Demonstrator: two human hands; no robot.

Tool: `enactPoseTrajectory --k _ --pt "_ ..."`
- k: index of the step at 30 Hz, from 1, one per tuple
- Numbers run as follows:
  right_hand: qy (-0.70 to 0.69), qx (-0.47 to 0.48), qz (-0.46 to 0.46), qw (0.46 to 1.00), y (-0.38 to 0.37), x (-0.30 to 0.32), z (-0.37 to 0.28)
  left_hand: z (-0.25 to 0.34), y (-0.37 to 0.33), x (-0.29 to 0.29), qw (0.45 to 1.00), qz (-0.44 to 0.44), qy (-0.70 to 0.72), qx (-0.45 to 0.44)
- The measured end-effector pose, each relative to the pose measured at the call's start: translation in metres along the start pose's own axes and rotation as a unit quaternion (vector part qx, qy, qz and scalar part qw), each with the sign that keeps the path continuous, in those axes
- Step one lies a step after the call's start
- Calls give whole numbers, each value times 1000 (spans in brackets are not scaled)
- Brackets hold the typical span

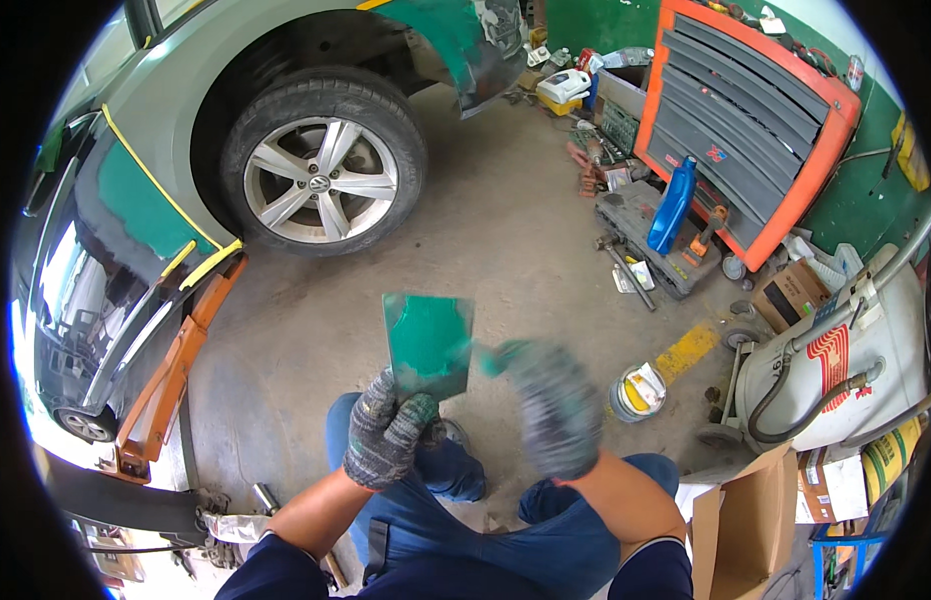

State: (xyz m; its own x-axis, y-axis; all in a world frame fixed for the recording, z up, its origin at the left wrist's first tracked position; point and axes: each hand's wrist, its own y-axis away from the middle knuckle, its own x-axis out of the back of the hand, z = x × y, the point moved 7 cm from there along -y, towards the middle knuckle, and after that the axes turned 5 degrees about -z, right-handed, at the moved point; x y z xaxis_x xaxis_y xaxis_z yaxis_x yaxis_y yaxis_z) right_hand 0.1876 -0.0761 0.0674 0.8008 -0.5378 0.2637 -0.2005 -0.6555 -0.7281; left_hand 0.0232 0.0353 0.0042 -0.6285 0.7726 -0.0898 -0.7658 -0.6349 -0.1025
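Note:
A flat rectangular plate [429, 340] coated with green paste stands tilted up in front of me. My left hand [388, 430], in a grey knitted glove, is closed on its lower edge, thumb toward the plate. To the right of it is my right hand [561, 410], gloved the same way and smeared by motion. Its fingers look curled around a green-smeared scraper [498, 358], whose blurred tip points at the plate's right edge. Green also stains the fingertips of that glove. How far the scraper reaches, and whether it touches the plate, is lost in the blur.
A car wheel [321, 182] and a green-patched body panel [151, 205] are ahead left, above an orange lift arm [176, 370]. On the right stand a red tool cabinet [741, 120], a blue bottle [673, 207], a tin [638, 393], a white tank [836, 360] and an open carton [746, 525].

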Motion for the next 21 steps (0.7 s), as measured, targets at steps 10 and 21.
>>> enactPoseTrajectory --k 10,21 --pt "-153 -182 2 971 9 1 46 -18 9 -12 982 -23 52 179" --pt "227 116 -20 967 21 -37 -21 14 6 -26 980 -95 -142 -99"
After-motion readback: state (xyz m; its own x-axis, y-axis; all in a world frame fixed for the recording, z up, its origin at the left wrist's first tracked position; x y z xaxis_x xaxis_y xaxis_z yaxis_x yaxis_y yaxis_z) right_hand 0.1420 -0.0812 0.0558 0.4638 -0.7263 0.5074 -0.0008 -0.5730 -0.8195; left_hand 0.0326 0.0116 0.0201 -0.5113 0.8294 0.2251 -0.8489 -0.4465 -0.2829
